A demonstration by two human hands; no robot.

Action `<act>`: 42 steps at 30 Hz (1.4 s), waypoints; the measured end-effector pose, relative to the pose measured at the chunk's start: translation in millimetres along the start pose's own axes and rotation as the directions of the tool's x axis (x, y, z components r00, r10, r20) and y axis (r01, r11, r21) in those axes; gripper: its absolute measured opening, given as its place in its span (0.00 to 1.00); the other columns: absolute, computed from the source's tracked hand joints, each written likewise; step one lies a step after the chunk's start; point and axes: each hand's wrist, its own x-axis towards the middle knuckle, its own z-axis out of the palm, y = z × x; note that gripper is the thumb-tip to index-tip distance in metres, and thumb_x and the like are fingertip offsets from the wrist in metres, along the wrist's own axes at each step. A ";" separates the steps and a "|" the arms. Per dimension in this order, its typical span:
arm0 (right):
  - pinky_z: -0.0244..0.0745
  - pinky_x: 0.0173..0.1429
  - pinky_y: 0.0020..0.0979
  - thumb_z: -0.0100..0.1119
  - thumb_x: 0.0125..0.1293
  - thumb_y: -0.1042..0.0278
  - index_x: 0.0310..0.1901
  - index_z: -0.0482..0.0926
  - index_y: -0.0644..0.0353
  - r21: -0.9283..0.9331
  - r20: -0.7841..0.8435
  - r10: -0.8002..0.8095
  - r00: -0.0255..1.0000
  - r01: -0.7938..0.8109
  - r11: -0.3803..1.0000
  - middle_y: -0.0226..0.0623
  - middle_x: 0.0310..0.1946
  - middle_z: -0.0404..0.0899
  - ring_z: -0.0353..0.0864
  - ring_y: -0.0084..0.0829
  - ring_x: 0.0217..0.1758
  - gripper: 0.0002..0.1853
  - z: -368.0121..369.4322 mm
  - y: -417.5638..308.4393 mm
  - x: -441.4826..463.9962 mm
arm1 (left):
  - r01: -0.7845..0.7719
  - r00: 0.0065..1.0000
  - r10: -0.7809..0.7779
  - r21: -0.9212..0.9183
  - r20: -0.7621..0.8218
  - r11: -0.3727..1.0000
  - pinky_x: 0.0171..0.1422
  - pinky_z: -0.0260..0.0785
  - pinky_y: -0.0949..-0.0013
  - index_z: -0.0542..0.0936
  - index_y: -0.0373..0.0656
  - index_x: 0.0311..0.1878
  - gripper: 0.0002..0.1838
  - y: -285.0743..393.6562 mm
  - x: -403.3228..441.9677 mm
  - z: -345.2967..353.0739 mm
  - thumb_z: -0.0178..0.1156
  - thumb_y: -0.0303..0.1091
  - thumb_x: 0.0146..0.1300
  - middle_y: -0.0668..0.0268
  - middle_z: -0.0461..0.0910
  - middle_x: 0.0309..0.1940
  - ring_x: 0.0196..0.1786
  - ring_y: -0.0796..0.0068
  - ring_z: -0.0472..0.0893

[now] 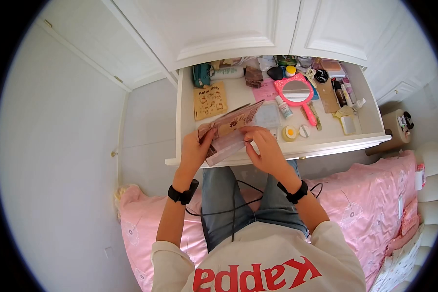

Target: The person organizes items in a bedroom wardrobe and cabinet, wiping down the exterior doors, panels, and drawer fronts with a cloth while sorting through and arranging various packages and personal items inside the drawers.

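Over the front of the open drawer (233, 103), my left hand (196, 148) grips the left end of a flat brown-and-pink printed packet (231, 121). A paler, see-through part (226, 147) of it hangs below, tilted toward me. My right hand (265, 150) is closed in a pinch at the packet's right side, thumb and forefinger on its edge. Behind it lies a yellow Hello Kitty sheet (210, 100). Right of the packet are a pink hand mirror (297, 92), a small white bottle (283, 107) and a small yellow-and-white round jar (290, 133).
Cosmetics, a green pouch (201, 75), a black makeup sponge (275, 73) and a yellow-capped jar (290, 71) crowd the drawer's back and right. White cabinet doors (219, 29) rise behind. A pink bed (360, 194) lies under me, and a black cable (234, 209) crosses my lap.
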 end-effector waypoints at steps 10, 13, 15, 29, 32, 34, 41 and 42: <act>0.68 0.51 0.34 0.55 0.52 0.79 0.34 0.69 0.61 0.271 0.211 0.194 0.958 -0.248 0.930 0.41 0.46 0.73 0.72 0.41 0.49 0.07 10.2 9.0 -9.6 | 0.087 0.979 -0.156 -0.422 -0.132 0.903 0.38 0.68 0.74 0.77 0.33 0.41 0.13 -5.2 -0.7 10.0 0.59 0.34 0.59 0.65 0.80 0.32 0.33 0.81 0.75; 0.65 0.55 0.36 0.56 0.51 0.79 0.31 0.70 0.61 0.104 0.137 0.129 0.982 -0.144 0.984 0.40 0.49 0.70 0.69 0.40 0.54 0.07 10.9 7.5 -8.9 | 0.103 0.975 -0.186 -0.494 -0.121 0.864 0.40 0.68 0.75 0.76 0.33 0.42 0.14 2.0 -0.6 7.4 0.59 0.36 0.60 0.66 0.80 0.33 0.34 0.81 0.75; 0.63 0.57 0.38 0.57 0.49 0.79 0.30 0.70 0.60 -0.057 0.010 0.046 0.999 -0.046 0.997 0.39 0.50 0.68 0.66 0.41 0.56 0.07 12.4 0.0 -5.9 | 0.138 0.971 -0.220 -0.533 -0.092 0.835 0.41 0.68 0.75 0.76 0.33 0.43 0.15 5.3 1.4 4.7 0.59 0.37 0.60 0.66 0.79 0.35 0.36 0.81 0.75; 0.65 0.50 0.35 0.60 0.49 0.79 0.32 0.74 0.60 0.063 0.029 0.002 1.000 -0.004 0.998 0.36 0.39 0.71 0.70 0.38 0.46 0.08 11.2 -6.9 -18.7 | 0.339 0.932 -0.327 -0.697 0.156 0.632 0.42 0.72 0.74 0.73 0.34 0.47 0.16 -22.4 -1.6 17.8 0.58 0.34 0.60 0.63 0.78 0.40 0.38 0.79 0.77; 0.67 0.45 0.33 0.60 0.48 0.79 0.33 0.75 0.62 -0.010 -0.022 -0.226 0.974 0.226 0.974 0.36 0.37 0.72 0.71 0.37 0.42 0.09 6.9 -17.5 -20.5 | 0.399 0.915 -0.310 -0.701 0.259 0.591 0.41 0.73 0.75 0.72 0.34 0.48 0.15 -19.0 -3.7 20.2 0.57 0.32 0.60 0.62 0.78 0.40 0.37 0.77 0.79; 0.68 0.44 0.32 0.60 0.47 0.78 0.34 0.75 0.63 -0.046 -0.004 -0.340 0.940 0.340 0.939 0.36 0.37 0.72 0.72 0.37 0.41 0.10 6.1 -20.0 -23.6 | 0.432 0.899 -0.328 -0.706 0.290 0.560 0.42 0.73 0.75 0.72 0.34 0.49 0.16 -22.2 -5.7 21.4 0.57 0.31 0.60 0.62 0.78 0.40 0.38 0.77 0.79; 0.69 0.49 0.34 0.54 0.48 0.75 0.42 0.74 0.62 -0.051 0.140 -0.237 0.961 0.246 0.968 0.38 0.41 0.73 0.73 0.37 0.45 0.16 14.0 -17.3 -42.0 | 0.316 0.936 -0.300 -0.810 0.182 0.495 0.43 0.72 0.74 0.72 0.34 0.49 0.15 -22.8 -2.0 9.6 0.57 0.31 0.61 0.62 0.77 0.42 0.41 0.77 0.78; 0.69 0.49 0.34 0.54 0.48 0.76 0.43 0.74 0.62 -0.064 0.144 -0.218 0.965 0.229 0.971 0.37 0.41 0.74 0.73 0.37 0.45 0.17 14.7 -17.3 -43.0 | 0.293 0.943 -0.291 -0.820 0.162 0.492 0.44 0.72 0.73 0.72 0.35 0.49 0.15 -22.2 -1.0 7.9 0.57 0.31 0.61 0.62 0.77 0.43 0.41 0.77 0.77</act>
